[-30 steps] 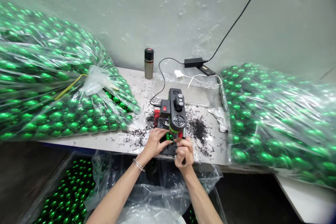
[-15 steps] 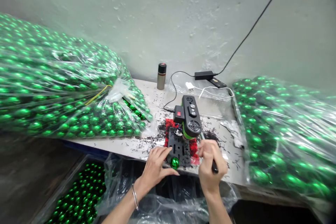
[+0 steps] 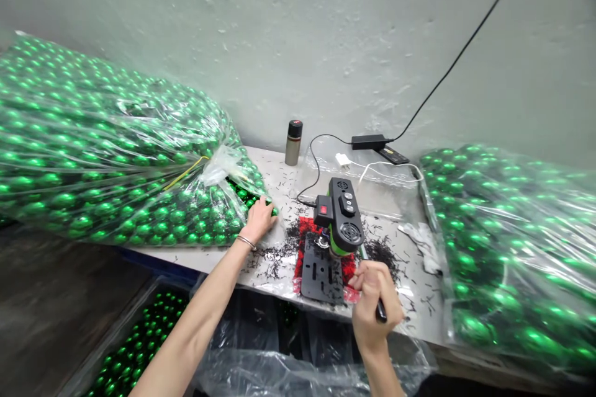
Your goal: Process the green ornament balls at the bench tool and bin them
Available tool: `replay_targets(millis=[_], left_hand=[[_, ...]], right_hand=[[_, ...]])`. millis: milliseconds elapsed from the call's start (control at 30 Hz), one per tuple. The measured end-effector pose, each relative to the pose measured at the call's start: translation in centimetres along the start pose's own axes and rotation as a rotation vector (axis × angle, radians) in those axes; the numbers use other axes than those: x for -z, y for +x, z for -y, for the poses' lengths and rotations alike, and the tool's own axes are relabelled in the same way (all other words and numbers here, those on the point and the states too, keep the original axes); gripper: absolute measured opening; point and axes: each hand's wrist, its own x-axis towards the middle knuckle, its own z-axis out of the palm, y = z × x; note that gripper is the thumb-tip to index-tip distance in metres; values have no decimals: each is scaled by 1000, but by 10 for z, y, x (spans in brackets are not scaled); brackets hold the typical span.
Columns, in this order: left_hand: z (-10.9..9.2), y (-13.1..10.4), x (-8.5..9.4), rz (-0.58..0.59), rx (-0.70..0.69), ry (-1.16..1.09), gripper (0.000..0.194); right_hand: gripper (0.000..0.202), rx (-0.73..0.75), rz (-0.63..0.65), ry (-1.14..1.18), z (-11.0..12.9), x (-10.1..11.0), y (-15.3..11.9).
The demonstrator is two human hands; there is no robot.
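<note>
My left hand (image 3: 261, 218) reaches to the opening of a big clear bag of shiny green balls (image 3: 153, 180); its fingers curl at the bag's edge, and what they hold is hidden. My right hand (image 3: 376, 298) is wrapped round a black-ended handle (image 3: 381, 311), right of a small black machine (image 3: 345, 216) with a red switch. The machine stands over a slotted black plate (image 3: 321, 273) lying on a red mat (image 3: 300, 260). No ball shows on the plate.
Another bag of green balls (image 3: 503, 248) lies at the right. Behind are a bottle (image 3: 293, 144), a power adapter (image 3: 370, 142) and a clear plastic tray (image 3: 386, 195). Black bits litter the table (image 3: 218, 258). Below left, a bin holds green balls (image 3: 139, 341).
My left hand has moved left and up from the plate to the bag opening. The green ball at the plate's front edge is gone from there. My right hand keeps its grip.
</note>
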Motion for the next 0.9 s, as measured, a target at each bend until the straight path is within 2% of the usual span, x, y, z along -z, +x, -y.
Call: replay_targets(millis=[233, 400, 467, 600, 667, 767, 833, 900], left_hand=[[-3, -14, -13, 51, -8, -76, 18], [3, -24, -7, 63, -16, -180, 25], [2, -31, -1, 57, 27, -381, 34], [-9, -57, 6, 81, 206, -1216, 53], [-21, -71, 3, 123, 275, -1488, 55], [-43, -89, -11, 213, 370, -1625, 53], [-57, -97, -23, 258, 394, -1596, 55], [-68, -102, -34, 267, 362, -1527, 56]], right_hand=[[30, 22, 20, -6, -2, 0, -2], [31, 40, 15, -6, -2, 0, -1], [31, 44, 31, -9, -1, 1, -1], [31, 31, 38, -10, 0, 1, -2], [31, 26, 29, -10, 0, 1, -2], [30, 25, 24, -16, 1, 1, 0], [30, 33, 31, -22, 2, 1, 2], [30, 48, 44, -27, 3, 1, 3]])
